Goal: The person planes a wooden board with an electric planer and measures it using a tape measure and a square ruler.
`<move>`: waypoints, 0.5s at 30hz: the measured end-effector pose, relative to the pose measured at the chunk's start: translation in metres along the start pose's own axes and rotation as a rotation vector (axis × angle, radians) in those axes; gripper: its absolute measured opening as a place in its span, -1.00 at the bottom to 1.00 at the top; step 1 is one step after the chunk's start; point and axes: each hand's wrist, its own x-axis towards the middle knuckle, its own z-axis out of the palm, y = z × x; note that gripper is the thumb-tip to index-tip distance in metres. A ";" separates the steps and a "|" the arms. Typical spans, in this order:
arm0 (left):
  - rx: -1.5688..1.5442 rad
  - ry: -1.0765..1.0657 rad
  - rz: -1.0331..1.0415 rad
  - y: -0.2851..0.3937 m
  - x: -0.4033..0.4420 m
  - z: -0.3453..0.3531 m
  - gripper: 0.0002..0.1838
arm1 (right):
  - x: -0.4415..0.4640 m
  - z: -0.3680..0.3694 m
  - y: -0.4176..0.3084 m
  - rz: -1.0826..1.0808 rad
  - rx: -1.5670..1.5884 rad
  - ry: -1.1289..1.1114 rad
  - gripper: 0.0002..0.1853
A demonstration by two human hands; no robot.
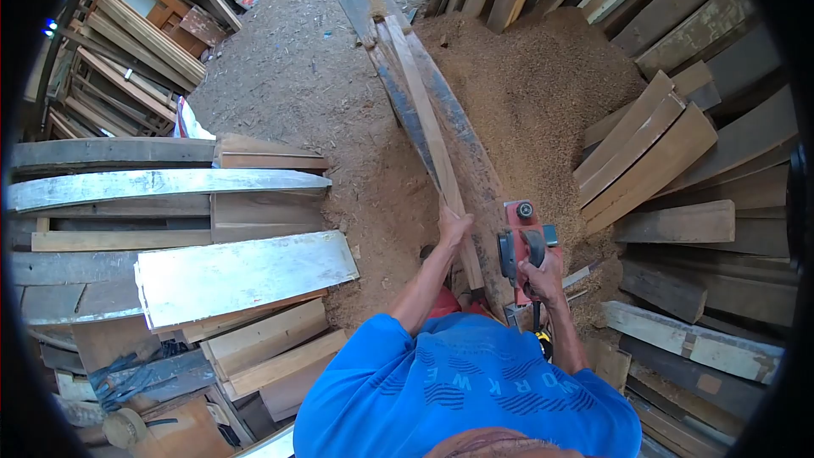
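A long narrow wooden strip (pixel 422 106) lies lengthwise on a worn plank bench (pixel 472 153), its near end close to my body. My left hand (pixel 455 226) is closed around the strip toward its near end. To the right, my right hand (pixel 543 276) grips the black handle of a red electric planer (pixel 519 219). The planer is at the right side of the bench, beside the strip. From this angle I cannot tell whether it rests on the bench. The far end of the strip meets a small block (pixel 376 10) on the bench.
Sawdust and shavings (pixel 543 76) are heaped right of the bench. Stacked boards (pixel 653 153) line the right side. On the left are more boards and a pale white-painted board (pixel 246 276). Framed panels and timber (pixel 153 17) lean at the far left.
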 end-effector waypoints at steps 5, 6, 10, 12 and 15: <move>-0.013 -0.058 0.058 -0.036 0.108 0.003 -0.28 | -0.003 -0.003 -0.029 -0.045 -0.100 0.006 -0.82; -0.119 -0.060 0.010 -0.052 0.147 0.003 -0.27 | -0.006 -0.002 -0.041 -0.013 -0.173 0.019 -0.81; -0.249 -0.260 0.017 -0.013 0.150 -0.009 -0.22 | -0.015 0.005 -0.072 -0.104 -0.014 -0.098 -0.75; -0.305 -0.414 -0.009 0.000 0.107 -0.036 -0.08 | -0.011 0.006 -0.072 -0.121 0.023 -0.172 -0.71; -0.106 -0.600 -0.020 -0.065 0.057 -0.089 0.10 | -0.004 0.021 -0.065 -0.184 0.005 -0.230 -0.62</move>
